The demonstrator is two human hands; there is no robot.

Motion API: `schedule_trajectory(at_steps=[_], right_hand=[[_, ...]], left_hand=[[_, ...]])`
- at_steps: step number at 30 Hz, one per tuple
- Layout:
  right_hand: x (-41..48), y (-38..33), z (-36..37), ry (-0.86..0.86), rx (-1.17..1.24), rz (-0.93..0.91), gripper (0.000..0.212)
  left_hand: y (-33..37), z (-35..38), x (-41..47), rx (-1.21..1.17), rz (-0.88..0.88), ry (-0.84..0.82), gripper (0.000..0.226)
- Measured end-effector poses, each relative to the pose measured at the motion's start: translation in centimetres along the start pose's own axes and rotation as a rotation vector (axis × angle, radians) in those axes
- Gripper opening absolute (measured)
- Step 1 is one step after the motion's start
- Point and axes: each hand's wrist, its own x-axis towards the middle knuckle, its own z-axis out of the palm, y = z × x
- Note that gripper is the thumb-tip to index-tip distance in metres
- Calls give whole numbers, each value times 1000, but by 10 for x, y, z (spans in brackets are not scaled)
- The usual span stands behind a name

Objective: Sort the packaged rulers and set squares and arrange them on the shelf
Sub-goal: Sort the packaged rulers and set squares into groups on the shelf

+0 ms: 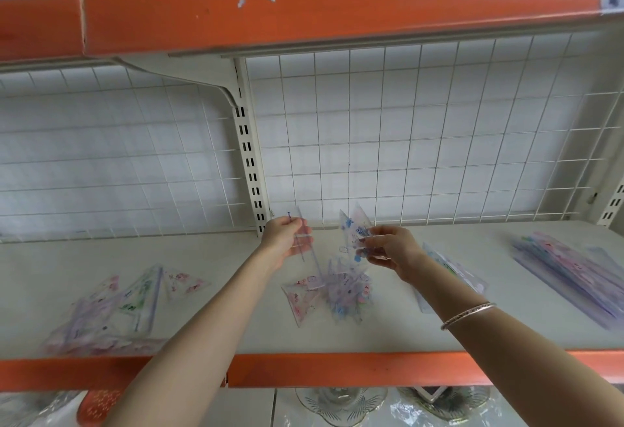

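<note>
Clear ruler (pixel 299 218) held in left grip (pixel 283 241), set squares (pixel 353 224) pinched in right grip (pixel 391 251).

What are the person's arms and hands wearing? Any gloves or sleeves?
No gloves and no sleeves show: the left arm and right arm are bare down to the left hand and right hand. The only thing worn is a thin silver-coloured bangle round the right wrist. The left wrist has nothing on it. Rings are too blurry to tell.
</note>
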Motion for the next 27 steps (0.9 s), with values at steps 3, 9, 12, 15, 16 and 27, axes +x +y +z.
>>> schedule_trajectory(at_steps=[3,9,12,15,16,27], right_hand=[[-1,2,0,-25,-88,9,27],[-8,5,14,-88,-296,19,23],[-13,8,23,-109,-364,6,20],[-12,13,30,-87,-451,-36,18],[-11,15,30,-72,-500,-70,18],[-29,4,6,-33,-376,-260,16]], left_hand=[[-1,-7,3,13,13,38,15],[0,-9,3,-4,12,54,17],[3,-5,2,-24,12,43,16],[5,-1,-1,-50,-1,14,13],[5,1,-1,-54,-5,5,11],[0,43,-7,-201,-59,-97,13]])
